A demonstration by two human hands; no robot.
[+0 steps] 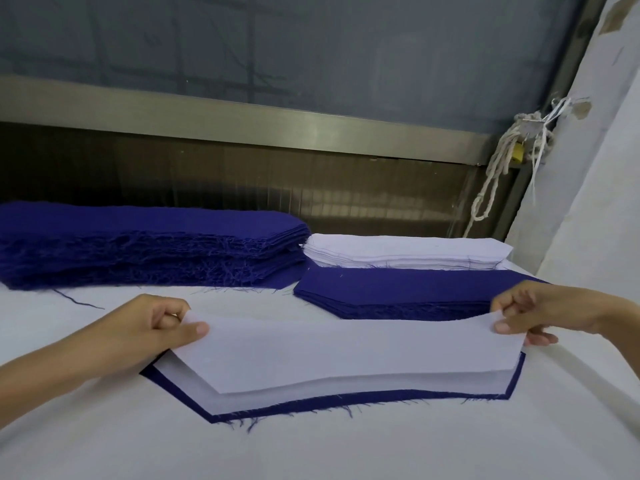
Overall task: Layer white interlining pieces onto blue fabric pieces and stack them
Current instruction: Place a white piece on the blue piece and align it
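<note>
Two hands hold one white interlining piece [346, 351] by its ends, just above a blue fabric piece [311, 407] that lies flat on the table [311, 452]. The left hand [152, 327] has its fingers [199, 329] closed in a pinch on the sheet's left corner, thumb on top and the other fingers curled under. The right hand [540, 313] pinches the right corner the same way, thumb pressed on the upper face, with two fingertips showing below the edge. The held sheet sags a little in the middle and its near edge is lifted. Under it another white layer [242, 400] already rests on the blue piece, whose frayed border shows along the near and left sides.

Farther back on the left sits a tall stack of blue pieces [149, 247] with loose threads hanging from its edges. To its right a lower blue stack [398, 289] carries a pile of white interlining [405, 252] at its far side. The table is covered in pale cloth, with one stray dark thread lying near the left stack. Behind runs a metal rail [242, 123] beneath a dim glass pane [277, 46], and a knotted white cord [498, 161] hangs at the right beside a pale wall [595, 150].
</note>
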